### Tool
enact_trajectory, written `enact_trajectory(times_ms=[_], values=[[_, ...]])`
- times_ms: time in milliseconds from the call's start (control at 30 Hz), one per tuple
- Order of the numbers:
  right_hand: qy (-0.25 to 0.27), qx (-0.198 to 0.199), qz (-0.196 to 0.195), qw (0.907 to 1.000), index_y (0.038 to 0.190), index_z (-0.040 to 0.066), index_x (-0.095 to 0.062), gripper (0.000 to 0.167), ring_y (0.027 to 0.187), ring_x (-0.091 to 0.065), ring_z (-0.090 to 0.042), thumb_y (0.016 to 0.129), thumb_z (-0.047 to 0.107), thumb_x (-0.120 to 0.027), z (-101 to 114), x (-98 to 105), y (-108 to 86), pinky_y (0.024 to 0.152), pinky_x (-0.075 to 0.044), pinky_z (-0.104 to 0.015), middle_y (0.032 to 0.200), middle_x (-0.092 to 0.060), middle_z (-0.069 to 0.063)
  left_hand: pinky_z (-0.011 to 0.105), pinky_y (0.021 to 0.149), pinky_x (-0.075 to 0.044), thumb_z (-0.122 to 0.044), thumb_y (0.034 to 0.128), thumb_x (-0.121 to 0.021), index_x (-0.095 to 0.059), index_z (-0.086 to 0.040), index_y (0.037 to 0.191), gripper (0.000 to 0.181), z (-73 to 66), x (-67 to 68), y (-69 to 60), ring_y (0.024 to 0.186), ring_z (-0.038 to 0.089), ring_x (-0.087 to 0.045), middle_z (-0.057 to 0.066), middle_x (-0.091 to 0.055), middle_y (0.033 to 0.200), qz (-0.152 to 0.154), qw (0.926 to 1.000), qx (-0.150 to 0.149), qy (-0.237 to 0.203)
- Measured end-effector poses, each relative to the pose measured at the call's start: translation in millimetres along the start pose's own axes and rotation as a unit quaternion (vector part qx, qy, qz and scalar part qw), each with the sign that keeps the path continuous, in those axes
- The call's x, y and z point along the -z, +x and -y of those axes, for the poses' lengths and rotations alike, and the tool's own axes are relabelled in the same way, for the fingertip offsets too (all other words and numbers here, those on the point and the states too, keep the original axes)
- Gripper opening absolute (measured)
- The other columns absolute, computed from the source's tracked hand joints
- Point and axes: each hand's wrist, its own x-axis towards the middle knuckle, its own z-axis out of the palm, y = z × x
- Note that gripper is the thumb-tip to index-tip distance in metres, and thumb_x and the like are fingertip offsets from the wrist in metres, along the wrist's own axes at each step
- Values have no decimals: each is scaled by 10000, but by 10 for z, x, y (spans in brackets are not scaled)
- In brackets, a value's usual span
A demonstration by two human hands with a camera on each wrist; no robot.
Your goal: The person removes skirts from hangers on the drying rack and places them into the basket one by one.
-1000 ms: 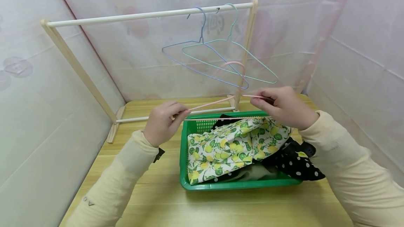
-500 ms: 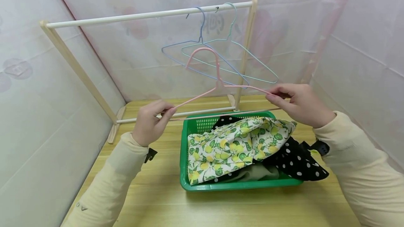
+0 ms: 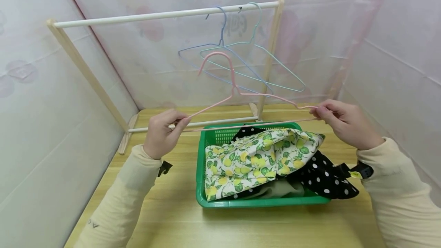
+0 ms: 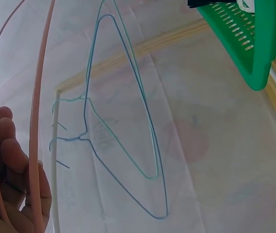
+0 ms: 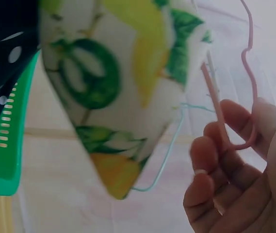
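Between both hands a pink hanger [image 3: 232,75] is held up with its hook at the top, above the back of the basket. My left hand [image 3: 163,132] pinches its left arm near the end; in the left wrist view the fingers curl about the pink wire [image 4: 37,121]. My right hand [image 3: 349,122] pinches the hanger's right end, and the right wrist view shows that wire loop [image 5: 239,145] between thumb and fingers. Under the hanger, a lemon-print cloth [image 3: 248,162] lies on top of the green basket [image 3: 265,202]. A black polka-dot cloth [image 3: 327,177] hangs over the basket's right side.
Behind the basket stands a rack with a white rail [image 3: 138,18] and wooden legs [image 3: 87,74]. A blue hanger [image 3: 222,30] and a mint hanger [image 3: 255,26] hang at the rail's right part. All stands on a wooden table [image 3: 165,217] between fabric walls.
The pink hanger has turned so that its hook stands up to the left. My left hand has moved slightly left; my right hand has slid right along the wire to the hanger's end.
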Motion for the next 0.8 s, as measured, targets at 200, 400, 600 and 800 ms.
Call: enact_trajectory(times_ms=[200, 400, 600, 800], values=[[1161, -173, 797, 9899, 807, 69, -610, 306, 644, -584, -115, 1002, -47, -404, -10, -6, -82, 499, -434, -218, 641, -556, -4, 183, 480, -329, 48, 820, -717, -720, -54, 834, 103, 11, -17, -24, 550, 72, -450, -16, -604, 681, 75, 9999, -15, 73], [2567, -85, 1238, 9585, 629, 68, -462, 463, 425, -368, -118, 1013, -89, -255, 32, 7, -109, 371, -273, -239, 536, -416, -36, 193, 488, -344, 40, 821, -719, -722, -38, 834, 79, -18, 4, -10, 552, 70, -464, -15, -613, 685, 96, 9998, -82, 138], [2172, -266, 975, 9709, 588, 116, -459, 499, 408, -301, -105, 1022, -55, -283, 85, 5, -111, 379, -248, -252, 519, -365, -3, 207, 491, -363, 58, 811, -718, -725, -37, 846, 102, -31, 4, 0, 562, 75, -474, -12, -619, 694, 181, 9997, -123, 57], [1951, -301, 844, 9767, 595, 105, -498, 486, 405, -312, -118, 1020, -46, -315, 121, -4, -91, 392, -266, -267, 518, -374, -15, 193, 507, -383, -39, 879, -685, -729, -49, 869, 46, 0, 12, -29, 576, 70, -499, -21, -622, 706, 262, 9996, -40, 105]])
